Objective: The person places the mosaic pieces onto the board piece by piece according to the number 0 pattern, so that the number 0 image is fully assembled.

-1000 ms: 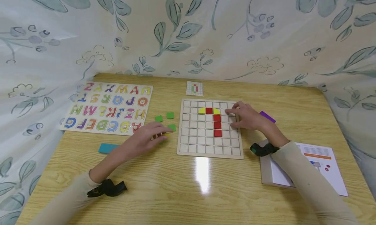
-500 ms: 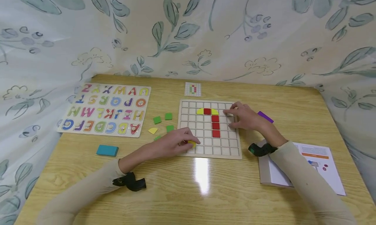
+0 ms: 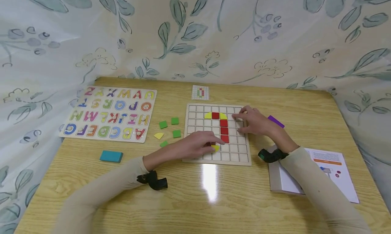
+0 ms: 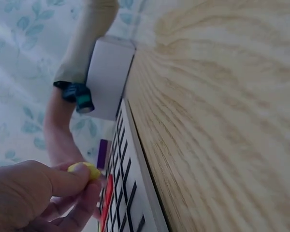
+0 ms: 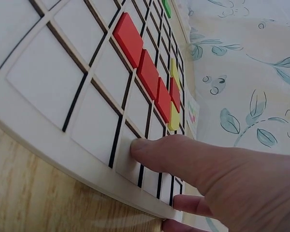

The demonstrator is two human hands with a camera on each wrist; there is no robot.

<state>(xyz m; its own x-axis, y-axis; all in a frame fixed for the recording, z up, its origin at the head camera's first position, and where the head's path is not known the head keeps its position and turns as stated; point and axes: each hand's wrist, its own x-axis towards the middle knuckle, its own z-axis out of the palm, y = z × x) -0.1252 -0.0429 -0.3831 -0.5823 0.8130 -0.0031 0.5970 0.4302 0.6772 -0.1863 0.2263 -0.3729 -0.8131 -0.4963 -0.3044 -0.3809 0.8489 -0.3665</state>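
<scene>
Here, a person's left hand (image 3: 200, 145) pinches a small yellow piece (image 3: 216, 147) between thumb and curled fingers (image 4: 63, 180) over the lower rows of a white grid board (image 3: 241, 156) lying on a wooden bench (image 3: 195, 196). The piece sits just below a column of red squares (image 3: 224, 131) already set in the board, touching or nearly touching the grid; which cell it is over cannot be told. The left wrist view shows the yellow piece (image 4: 84, 169) gripped at the fingertips, close above the board's edge.

The right hand (image 3: 255, 121) rests on the board's upper right part, its fingers straight and holding nothing; in the right wrist view one fingertip (image 5: 142, 145) presses flat on a white cell near the board's rim. Two yellow quarter-round pieces (image 3: 208, 115) flank the top red square.

Left of the board lie three green squares (image 3: 175, 121) and a loose yellow piece (image 3: 159, 136), with a fourth green piece partly hidden by the left forearm. Farther left are an alphabet puzzle (image 3: 110, 113) and a teal block (image 3: 111, 156). A small pattern card (image 3: 200, 92) lies beyond the board, a purple piece (image 3: 276, 121) just beside the right hand, and a booklet (image 3: 323, 174) under the right forearm. Patterned leaf fabric (image 3: 195, 30) backs the bench.
</scene>
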